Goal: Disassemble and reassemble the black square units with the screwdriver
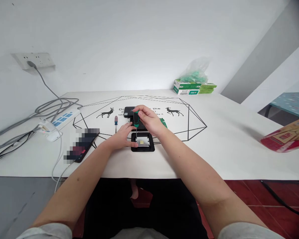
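Passable over the bare tabletop [221, 149] between the right forearm [196, 162] and the red package [285, 136]; obstructed left of the black housing [143, 149] by the phone [84, 144], power strip [66, 119] and loose screwdriver [116, 120], and at the housing itself by left hand [123, 135], right hand [150, 121] and upright green-handled screwdriver [136, 121].

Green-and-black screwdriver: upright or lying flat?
Upright: the right hand holds the green-and-black screwdriver handle up, pointing down over the square black casing.
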Motion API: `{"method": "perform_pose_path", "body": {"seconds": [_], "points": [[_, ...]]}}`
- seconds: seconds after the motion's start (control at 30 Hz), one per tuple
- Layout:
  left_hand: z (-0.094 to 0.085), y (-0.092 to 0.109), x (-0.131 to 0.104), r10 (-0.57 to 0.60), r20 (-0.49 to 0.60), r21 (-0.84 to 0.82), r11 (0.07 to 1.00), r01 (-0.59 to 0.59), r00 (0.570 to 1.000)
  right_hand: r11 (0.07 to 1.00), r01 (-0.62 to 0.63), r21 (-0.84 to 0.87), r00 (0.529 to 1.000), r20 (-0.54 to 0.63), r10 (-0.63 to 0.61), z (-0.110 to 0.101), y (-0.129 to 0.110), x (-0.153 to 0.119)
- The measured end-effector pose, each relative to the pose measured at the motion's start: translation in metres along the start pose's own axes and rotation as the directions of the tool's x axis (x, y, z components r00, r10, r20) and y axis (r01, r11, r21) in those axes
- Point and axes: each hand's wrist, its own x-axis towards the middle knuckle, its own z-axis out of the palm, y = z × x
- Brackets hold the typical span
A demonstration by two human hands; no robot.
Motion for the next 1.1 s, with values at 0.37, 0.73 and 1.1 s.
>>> {"method": "perform_pose_path", "body": {"seconds": [0.37,0.73,1.1], "points": [[-0.0037,0.0057,-0.0039,-0.019,-0.015,-0.030,0.999,0.019,1.000,0.920,-0.122,0.373,0.987,-0.052,0.152,0.0071,-0.0042,-0.0001],[-0.0037,0.0030,-0.0022,-0.016,-0.046,-0.024,1.000,0.015,0.999,0.986,-0.060,0.156,0.998,0.000,0.061,0.0022,-0.0006,-0.0018],[-0.0052,0.0034,-0.0048,-0.029,-0.041,0.004,1.000,0.029,0.999,0.972,-0.097,0.214,0.990,-0.084,0.117,0.0025,-0.0018,-0.0006]]}}
